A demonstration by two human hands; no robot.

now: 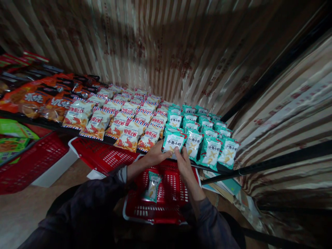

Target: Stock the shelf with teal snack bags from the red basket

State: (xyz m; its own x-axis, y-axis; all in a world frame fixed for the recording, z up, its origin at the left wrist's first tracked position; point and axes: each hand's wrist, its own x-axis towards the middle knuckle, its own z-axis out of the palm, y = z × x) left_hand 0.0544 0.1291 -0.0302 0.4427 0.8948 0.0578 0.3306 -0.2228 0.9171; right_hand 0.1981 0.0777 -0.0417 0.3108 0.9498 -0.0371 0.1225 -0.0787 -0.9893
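Striped sheeting (155,45) hangs behind; left hand (158,154) and right hand (183,160) share a grip holding one teal-and-white packet (173,139); light, even pressure should suit it.

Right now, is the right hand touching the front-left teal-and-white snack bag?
Touching. The head view shows the right hand with its thumb laid over the lower front of the teal-and-white snack bag.
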